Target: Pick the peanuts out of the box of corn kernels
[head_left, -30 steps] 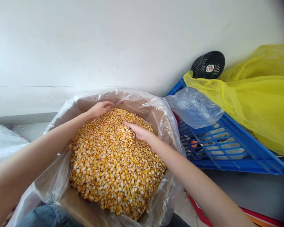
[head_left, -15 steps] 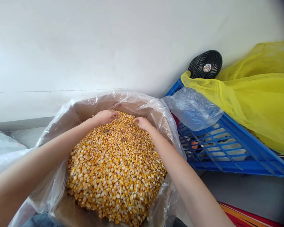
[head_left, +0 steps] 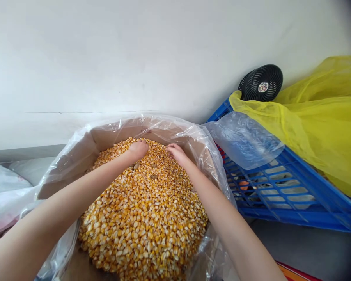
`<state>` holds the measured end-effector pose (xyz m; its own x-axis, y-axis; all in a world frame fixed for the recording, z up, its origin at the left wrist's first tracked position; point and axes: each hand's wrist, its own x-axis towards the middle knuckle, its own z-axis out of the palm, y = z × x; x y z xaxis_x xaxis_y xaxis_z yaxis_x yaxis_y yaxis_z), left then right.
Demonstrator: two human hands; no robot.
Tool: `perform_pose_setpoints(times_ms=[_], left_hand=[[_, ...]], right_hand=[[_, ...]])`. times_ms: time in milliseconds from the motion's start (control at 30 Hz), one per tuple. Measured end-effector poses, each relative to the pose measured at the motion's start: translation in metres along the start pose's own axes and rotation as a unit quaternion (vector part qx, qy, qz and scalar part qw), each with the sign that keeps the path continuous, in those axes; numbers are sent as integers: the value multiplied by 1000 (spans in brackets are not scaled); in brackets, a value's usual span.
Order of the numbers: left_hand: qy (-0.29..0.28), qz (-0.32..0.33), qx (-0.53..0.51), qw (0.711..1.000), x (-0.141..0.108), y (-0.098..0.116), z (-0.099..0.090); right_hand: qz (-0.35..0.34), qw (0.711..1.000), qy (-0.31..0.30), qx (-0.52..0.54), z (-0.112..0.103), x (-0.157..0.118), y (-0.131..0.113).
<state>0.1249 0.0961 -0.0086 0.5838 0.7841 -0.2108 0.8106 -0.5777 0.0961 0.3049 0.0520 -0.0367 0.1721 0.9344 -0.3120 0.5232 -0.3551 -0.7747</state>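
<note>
Yellow corn kernels (head_left: pixel 146 210) lie heaped in a cardboard box (head_left: pixel 111 134) lined with a clear plastic bag (head_left: pixel 201 134). At the far side of the heap, my left hand (head_left: pixel 139 148) has its fingers curled down on the kernels; what they hold, if anything, is hidden. My right hand (head_left: pixel 177 152) is a little to its right, over the kernels, with fingers bent and partly pinched; anything between them is too small to name. A few brown lumps (head_left: pixel 153 176) rest on the corn between my arms.
A blue plastic crate (head_left: pixel 280 187) stands at the right, with yellow mesh (head_left: pixel 324 128), a clear bag (head_left: pixel 245 138) and a black fan (head_left: pixel 261 83) on it. A white wall (head_left: pixel 119 58) rises behind the box. Pale bags (head_left: pixel 6 181) lie at the left.
My left hand has moved right and its fingers have curled in more. My right hand has shifted slightly, with its fingers more visible. The view has turned a little to the left.
</note>
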Motion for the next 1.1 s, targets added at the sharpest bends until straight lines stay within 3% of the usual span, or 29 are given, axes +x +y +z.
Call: perform_pose_setpoints(times_ms=[200,267,333,400,500,733,800,867,933,967,1033,1100], left_hand=[[-12,-56,-92,994,5,-10,-14],[-14,-48,-130,990,5,-18,-23],[-20,-33,-158,987,4,-25,-32],[-26,-25,-168,985,-2,-29,-39],[-34,-21,-149,988,-17,-27,-46],[-144,-16,-26,989,-55,3,-38],[-156,-3,-25,987,-55,3,-40],[-157,37,-80,984,-50,-2,-46],[-156,77,-212,962,-47,-10,-53],[-162,84,-298,937,-45,-14,-56],[-182,62,-462,865,-45,-20,-59],[-189,19,-575,796,-45,-22,-59]], right_hand=[[10,974,-56,221,-9,-13,-24],[10,982,-71,173,-5,-17,-24],[-29,994,-97,41,1,-22,-22],[-87,983,-145,-77,8,-26,-21],[-140,958,-198,-153,15,-30,-22],[-137,946,-231,-184,18,-32,-19],[-126,954,-237,-136,16,-34,-19],[-92,961,-260,-24,10,-37,-23],[-52,948,-287,125,1,-42,-29],[-39,933,-298,198,-3,-44,-32],[-33,898,-308,312,-11,-49,-37],[-30,883,-296,362,-14,-52,-39]])
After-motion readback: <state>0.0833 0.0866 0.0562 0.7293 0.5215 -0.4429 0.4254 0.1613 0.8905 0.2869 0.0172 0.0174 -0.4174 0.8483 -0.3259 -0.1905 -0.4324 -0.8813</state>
